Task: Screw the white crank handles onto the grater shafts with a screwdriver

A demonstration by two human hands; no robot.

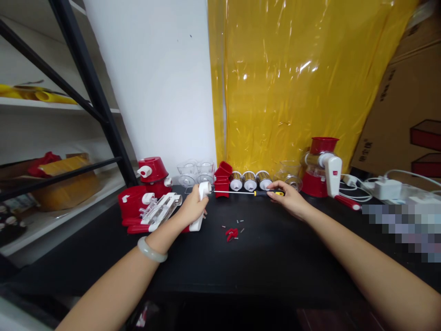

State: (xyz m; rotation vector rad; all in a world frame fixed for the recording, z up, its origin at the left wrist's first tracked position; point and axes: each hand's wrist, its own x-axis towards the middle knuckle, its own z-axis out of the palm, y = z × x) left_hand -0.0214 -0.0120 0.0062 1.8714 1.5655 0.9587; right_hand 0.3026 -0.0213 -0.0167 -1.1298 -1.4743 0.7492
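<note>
My left hand [193, 207] is closed round a white crank handle [197, 222], its round end turned to the right. In my right hand [286, 198] is a screwdriver [262, 193] with a black and yellow grip, held level by the fingers. Its long shaft points left and the tip meets the round end of the handle; the exact contact is too small to see. On the black table [268, 257], below and between my hands, lie small red pieces [231, 234] with several small screws [242, 230] scattered around them.
Red bases [132, 204] and white handles [165, 209] are piled at left. Behind my hands are clear cups [188, 180], red parts [222, 184] and three metal drums [249, 181]. An assembled red and white grinder [317, 170] and white cables [354, 193] stand right. A black shelf post [93, 87] rises left.
</note>
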